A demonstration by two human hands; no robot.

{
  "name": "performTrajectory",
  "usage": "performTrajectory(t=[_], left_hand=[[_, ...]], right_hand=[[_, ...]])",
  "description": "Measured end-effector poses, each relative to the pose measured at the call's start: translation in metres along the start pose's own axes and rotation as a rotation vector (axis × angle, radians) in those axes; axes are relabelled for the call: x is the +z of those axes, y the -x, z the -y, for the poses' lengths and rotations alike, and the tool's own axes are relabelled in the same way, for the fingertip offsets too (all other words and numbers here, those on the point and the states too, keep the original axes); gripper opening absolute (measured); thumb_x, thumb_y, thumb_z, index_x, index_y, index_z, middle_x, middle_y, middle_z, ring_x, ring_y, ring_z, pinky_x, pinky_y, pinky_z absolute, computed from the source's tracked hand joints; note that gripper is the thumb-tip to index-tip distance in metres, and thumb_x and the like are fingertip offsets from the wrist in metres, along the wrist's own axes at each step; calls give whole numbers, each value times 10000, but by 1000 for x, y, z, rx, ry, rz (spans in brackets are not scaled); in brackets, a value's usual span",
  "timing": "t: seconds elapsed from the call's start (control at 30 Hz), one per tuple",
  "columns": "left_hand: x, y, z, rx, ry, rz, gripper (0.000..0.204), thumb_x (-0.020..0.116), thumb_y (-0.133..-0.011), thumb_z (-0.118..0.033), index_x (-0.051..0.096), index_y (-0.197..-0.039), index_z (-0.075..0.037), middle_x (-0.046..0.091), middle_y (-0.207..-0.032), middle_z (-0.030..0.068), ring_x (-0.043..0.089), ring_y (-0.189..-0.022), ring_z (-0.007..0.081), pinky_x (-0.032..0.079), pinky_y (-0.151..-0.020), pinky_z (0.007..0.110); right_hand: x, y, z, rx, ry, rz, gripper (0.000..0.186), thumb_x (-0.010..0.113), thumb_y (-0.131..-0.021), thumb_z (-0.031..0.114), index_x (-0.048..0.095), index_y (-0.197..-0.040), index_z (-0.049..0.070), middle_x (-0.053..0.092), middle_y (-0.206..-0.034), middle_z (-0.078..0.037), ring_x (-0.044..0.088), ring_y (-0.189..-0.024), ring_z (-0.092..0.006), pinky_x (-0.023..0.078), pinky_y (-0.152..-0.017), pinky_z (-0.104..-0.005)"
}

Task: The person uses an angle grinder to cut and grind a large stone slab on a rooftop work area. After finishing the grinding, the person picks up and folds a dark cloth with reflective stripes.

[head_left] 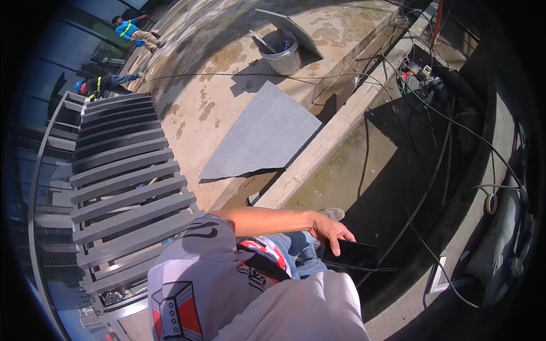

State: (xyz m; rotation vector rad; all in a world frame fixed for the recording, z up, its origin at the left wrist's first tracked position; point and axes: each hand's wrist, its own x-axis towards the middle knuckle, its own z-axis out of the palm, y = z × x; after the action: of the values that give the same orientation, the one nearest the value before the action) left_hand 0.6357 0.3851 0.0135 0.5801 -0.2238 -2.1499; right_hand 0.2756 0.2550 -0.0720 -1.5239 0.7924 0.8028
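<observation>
Reaching across in front of my body, my left hand point(333, 230) grips a black smartphone point(357, 256) by its near left end. My thumb lies over the phone's dark face, and the other fingers are partly hidden behind it. The phone is held above a shadowed concrete floor, close to my jeans point(304, 256) and a grey shoe point(333, 214). My right hand does not show; the white shirt point(296, 310) fills the lower middle.
A large grey slab point(261, 133) lies beside a concrete curb point(335, 150). Beyond stands a white bucket point(281, 57) with a board behind it. Dark metal slats point(125, 182) run along the left. Cables point(478, 136) trail at right near a tape roll point(491, 204). Two people point(136, 33) work far left.
</observation>
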Motion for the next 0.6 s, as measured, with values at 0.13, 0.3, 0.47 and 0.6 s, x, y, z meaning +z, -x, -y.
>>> performTrajectory(t=[0.13, 0.3, 0.47, 0.6], left_hand=[[-91, -111, 18, -184, -104, -1, 630, 921, -904, -82, 637, -1454, 35, 786, -1302, 117, 763, -1178, 184, 615, -1068, 345], [-201, -297, 39, -357, -539, 150, 691, 839, -970, -108, 556, -1591, -1, 703, -1225, -6, 601, -942, 47, 471, -776, 206], [-276, -489, 102, -226, -1156, 218, 803, 754, -990, -90, 423, -1722, -67, 473, -1722, 255, 431, -1614, 392, 381, -1317, 479], [-294, -608, 128, 19, -1332, 319, 641, 763, -1017, -202, 576, -1605, -30, 605, -1610, 198, 573, -1479, 356, 434, -1267, 440]], right_hand=[[149, 3, -94, -37, -144, 291, 439, 777, -1004, 365, 792, -1187, -34, 803, -1153, -237, 748, -1110, -280, 555, -978, -417], [272, -29, -156, -202, -427, 252, 436, 799, -985, 369, 815, -1145, -37, 818, -1114, -240, 758, -1081, -274, 563, -952, -416], [292, -93, -183, 203, -528, 107, 458, 798, -981, 384, 808, -1134, -48, 812, -1097, -247, 759, -1062, -285, 564, -937, -419], [289, -122, -212, 343, -605, 16, 476, 797, -977, 396, 803, -1125, -57, 808, -1084, -253, 759, -1047, -293, 565, -925, -422]])
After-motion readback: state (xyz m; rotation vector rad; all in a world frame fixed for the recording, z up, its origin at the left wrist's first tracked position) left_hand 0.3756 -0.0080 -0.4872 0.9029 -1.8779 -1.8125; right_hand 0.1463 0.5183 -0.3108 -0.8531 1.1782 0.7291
